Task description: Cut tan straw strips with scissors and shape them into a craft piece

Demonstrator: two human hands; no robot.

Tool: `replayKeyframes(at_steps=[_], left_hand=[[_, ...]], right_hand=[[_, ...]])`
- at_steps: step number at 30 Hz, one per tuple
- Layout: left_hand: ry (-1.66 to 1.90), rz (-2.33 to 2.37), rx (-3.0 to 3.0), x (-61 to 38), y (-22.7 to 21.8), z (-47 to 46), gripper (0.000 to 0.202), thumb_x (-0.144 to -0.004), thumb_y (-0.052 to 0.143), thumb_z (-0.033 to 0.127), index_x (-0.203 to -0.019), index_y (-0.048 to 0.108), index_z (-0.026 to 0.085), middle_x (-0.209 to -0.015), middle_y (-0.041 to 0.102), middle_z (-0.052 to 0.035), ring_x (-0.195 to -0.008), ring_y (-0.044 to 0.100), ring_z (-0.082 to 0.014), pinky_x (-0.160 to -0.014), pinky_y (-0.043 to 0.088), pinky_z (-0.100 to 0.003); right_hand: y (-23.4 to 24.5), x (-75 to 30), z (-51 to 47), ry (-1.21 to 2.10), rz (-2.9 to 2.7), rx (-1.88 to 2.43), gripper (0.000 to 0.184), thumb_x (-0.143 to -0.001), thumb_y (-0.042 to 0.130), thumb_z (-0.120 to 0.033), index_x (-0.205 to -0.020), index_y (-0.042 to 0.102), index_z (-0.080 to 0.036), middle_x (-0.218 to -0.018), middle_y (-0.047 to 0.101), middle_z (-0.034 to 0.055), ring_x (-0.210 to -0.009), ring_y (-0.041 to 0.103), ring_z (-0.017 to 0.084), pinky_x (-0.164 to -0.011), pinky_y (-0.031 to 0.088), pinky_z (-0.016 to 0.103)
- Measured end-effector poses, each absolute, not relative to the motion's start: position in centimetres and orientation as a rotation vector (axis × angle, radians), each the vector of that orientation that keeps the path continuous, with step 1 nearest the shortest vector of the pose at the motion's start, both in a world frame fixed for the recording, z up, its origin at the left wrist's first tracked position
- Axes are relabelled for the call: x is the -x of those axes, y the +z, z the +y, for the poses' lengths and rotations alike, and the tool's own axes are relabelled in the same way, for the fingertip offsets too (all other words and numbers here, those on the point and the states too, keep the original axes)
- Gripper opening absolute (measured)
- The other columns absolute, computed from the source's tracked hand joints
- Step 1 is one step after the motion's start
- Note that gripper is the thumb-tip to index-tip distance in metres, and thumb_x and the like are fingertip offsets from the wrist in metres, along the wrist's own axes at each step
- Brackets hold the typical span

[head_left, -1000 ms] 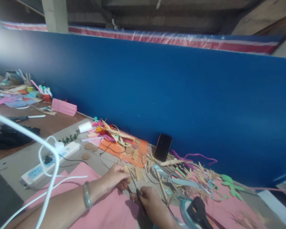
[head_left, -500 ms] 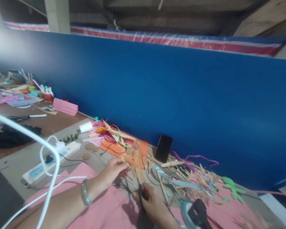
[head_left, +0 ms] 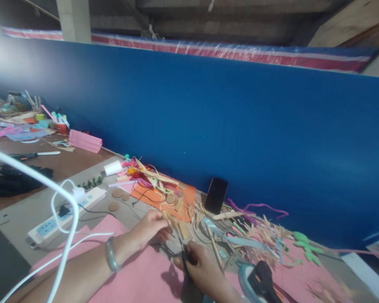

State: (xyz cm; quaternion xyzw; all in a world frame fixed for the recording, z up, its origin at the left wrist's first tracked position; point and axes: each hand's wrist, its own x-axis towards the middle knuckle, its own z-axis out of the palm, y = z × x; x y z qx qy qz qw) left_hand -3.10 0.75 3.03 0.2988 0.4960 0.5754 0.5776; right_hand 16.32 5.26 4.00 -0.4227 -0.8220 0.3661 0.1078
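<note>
Thin tan strip [head_left: 168, 217], pinched at the fingers of the left hand [head_left: 150, 229], held just above the pink sheet [head_left: 139, 277] on the bench [head_left: 28, 210]. Black scissors [head_left: 183, 256] gripped in the right hand [head_left: 202, 267], fingers closed round the handles, blades pointing up toward the strip. Beyond the fingertips: scattered paper scraps [head_left: 252, 235], orange sheet [head_left: 151, 198], dark phone [head_left: 216, 195] leaning on the blue board [head_left: 240, 126].

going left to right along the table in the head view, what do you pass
power strip → cardboard discs → left hand → right hand → phone → glue gun → green foam shape
</note>
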Motion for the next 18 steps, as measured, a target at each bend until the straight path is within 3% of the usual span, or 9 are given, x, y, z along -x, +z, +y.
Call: replayKeyframes(at_steps=[10, 18], left_hand=[[1.311, 1.165, -0.688, 3.2, 2.9, 0.7, 0.009, -0.071, 0.063, 0.020, -0.071, 0.059, 0.011, -0.064, 0.067, -0.0053, -0.049, 0.062, -0.0122, -0.047, 0.047, -0.020], [1.278, 1.194, -0.668, 3.1, 4.2, 0.2, 0.016, -0.071, 0.067, 0.024, -0.070, 0.055, 0.013, -0.061, 0.067, -0.0036, -0.046, 0.061, -0.0122, -0.043, 0.046, -0.021]], right_hand=[[3.7, -16.5, 5.3, 1.163, -2.394, 1.202, 0.035, -0.070, 0.067, -0.036, -0.060, 0.037, -0.020, -0.055, 0.030, -0.0086, -0.055, 0.027, 0.009, -0.049, 0.021, 0.023], [3.6, -16.3, 5.5, 1.255, -2.341, 1.197, 0.037, -0.068, 0.067, -0.033, -0.057, 0.034, -0.021, -0.054, 0.027, -0.0092, -0.054, 0.025, 0.008, -0.048, 0.019, 0.022]])
